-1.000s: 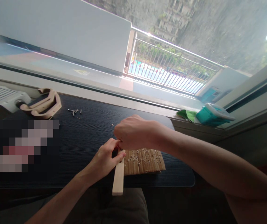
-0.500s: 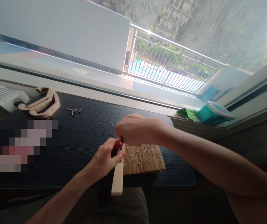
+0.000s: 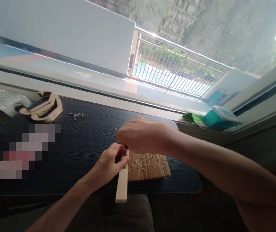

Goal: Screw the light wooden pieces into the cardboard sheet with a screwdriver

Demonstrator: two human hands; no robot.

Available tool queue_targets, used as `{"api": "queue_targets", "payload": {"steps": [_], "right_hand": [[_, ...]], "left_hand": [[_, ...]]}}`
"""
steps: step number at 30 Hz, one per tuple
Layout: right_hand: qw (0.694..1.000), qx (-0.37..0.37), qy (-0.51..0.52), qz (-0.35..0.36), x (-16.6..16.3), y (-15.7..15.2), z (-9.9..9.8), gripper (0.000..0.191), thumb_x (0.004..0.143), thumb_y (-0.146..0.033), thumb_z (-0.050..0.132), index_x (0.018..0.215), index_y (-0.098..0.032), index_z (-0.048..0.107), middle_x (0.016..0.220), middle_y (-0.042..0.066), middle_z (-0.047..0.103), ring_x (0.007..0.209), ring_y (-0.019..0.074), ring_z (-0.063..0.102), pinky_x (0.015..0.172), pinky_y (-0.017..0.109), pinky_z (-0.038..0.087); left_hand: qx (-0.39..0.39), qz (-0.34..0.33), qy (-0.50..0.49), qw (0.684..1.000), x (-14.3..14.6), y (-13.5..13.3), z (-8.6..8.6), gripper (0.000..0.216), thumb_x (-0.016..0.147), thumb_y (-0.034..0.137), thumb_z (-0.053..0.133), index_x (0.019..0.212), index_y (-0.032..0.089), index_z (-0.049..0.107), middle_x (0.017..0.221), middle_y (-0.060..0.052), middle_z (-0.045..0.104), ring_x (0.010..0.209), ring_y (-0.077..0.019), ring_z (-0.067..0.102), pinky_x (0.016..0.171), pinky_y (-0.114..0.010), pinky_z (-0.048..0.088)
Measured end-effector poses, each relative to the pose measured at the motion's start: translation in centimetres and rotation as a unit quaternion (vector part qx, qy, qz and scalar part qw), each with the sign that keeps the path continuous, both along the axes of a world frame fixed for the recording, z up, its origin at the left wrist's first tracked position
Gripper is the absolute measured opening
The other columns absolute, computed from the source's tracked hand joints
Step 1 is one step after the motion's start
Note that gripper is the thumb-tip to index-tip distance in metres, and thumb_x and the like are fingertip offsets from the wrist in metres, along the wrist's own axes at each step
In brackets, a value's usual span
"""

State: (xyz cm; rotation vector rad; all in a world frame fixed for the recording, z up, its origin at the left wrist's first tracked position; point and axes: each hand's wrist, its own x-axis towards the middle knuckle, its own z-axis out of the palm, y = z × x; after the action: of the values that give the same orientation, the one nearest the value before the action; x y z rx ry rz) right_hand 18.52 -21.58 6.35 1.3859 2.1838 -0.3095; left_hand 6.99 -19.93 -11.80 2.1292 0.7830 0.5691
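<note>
My left hand [image 3: 109,159] pinches a pale wooden strip [image 3: 121,187] between thumb and fingers. The strip's near end sticks out past the table's front edge. Closed and bent over the strip's far end is my right hand [image 3: 142,134], gripping a tool with a dark metal shaft [image 3: 126,147]; the handle is hidden in the fist. The shaft points down toward the strip beside my left fingers, and its tip is hard to make out. Right of the strip lies a brown wooden board [image 3: 149,166] with a rough, pitted top and scattered chips.
Several screws [image 3: 76,116] lie on the black table [image 3: 89,129]. Curved wooden pieces [image 3: 47,108] stand at the back left beside a white slatted object [image 3: 4,100]. A green cloth [image 3: 193,118] and a teal box [image 3: 221,118] rest on the window ledge.
My right hand has turned slightly over the tool and shifted a little left. My left hand, the strip and the board look unmoved.
</note>
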Motion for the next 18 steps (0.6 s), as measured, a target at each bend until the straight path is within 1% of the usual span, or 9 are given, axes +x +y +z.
{"api": "queue_targets", "payload": {"steps": [4,7,11,15,18], "right_hand": [[1.000,-0.021,-0.014,0.009,-0.6,0.0,0.1,0.020,0.077,-0.004,0.057,0.093,-0.009,0.069,0.077,0.011,0.070,0.083,0.0217,0.065,0.066,0.028,0.043],[1.000,-0.018,-0.011,0.019,-0.6,0.2,-0.4,0.021,0.076,-0.005,0.058,0.094,-0.008,0.069,0.076,0.012,0.070,0.082,0.0223,0.065,0.065,0.027,0.042],[0.999,-0.004,0.016,0.028,0.0,0.6,-1.4,0.025,0.073,-0.010,0.059,0.095,-0.008,0.071,0.074,0.013,0.070,0.081,0.0236,0.066,0.061,0.027,0.042],[1.000,-0.004,0.027,-0.011,0.7,1.1,-2.1,0.026,0.074,-0.018,0.057,0.093,-0.010,0.072,0.075,0.014,0.071,0.079,0.0239,0.066,0.056,0.027,0.042],[0.999,0.004,0.017,-0.037,0.8,0.9,-1.8,0.026,0.076,-0.023,0.058,0.094,-0.012,0.072,0.080,0.013,0.072,0.081,0.0236,0.065,0.058,0.028,0.043]], "left_hand": [[-0.001,0.001,0.001,1.000,0.0,0.0,-0.1,0.009,0.077,0.029,0.057,0.079,0.019,0.057,0.080,-0.001,0.062,0.074,-0.0177,0.060,0.068,-0.029,0.046],[0.004,-0.002,0.001,1.000,0.0,0.1,-0.3,0.010,0.077,0.029,0.058,0.080,0.019,0.058,0.080,-0.001,0.063,0.075,-0.0183,0.060,0.068,-0.029,0.045],[0.001,-0.004,0.002,1.000,0.0,0.1,-0.3,0.010,0.078,0.029,0.057,0.079,0.020,0.056,0.079,0.000,0.059,0.073,-0.0174,0.059,0.068,-0.028,0.044],[-0.005,-0.017,0.001,1.000,0.1,0.0,-0.1,0.009,0.080,0.029,0.055,0.080,0.019,0.054,0.078,0.000,0.055,0.074,-0.0164,0.055,0.069,-0.029,0.043],[-0.007,-0.021,0.002,1.000,0.0,0.0,0.1,0.009,0.080,0.028,0.054,0.081,0.019,0.054,0.078,0.000,0.053,0.073,-0.0160,0.053,0.069,-0.029,0.043]]}}
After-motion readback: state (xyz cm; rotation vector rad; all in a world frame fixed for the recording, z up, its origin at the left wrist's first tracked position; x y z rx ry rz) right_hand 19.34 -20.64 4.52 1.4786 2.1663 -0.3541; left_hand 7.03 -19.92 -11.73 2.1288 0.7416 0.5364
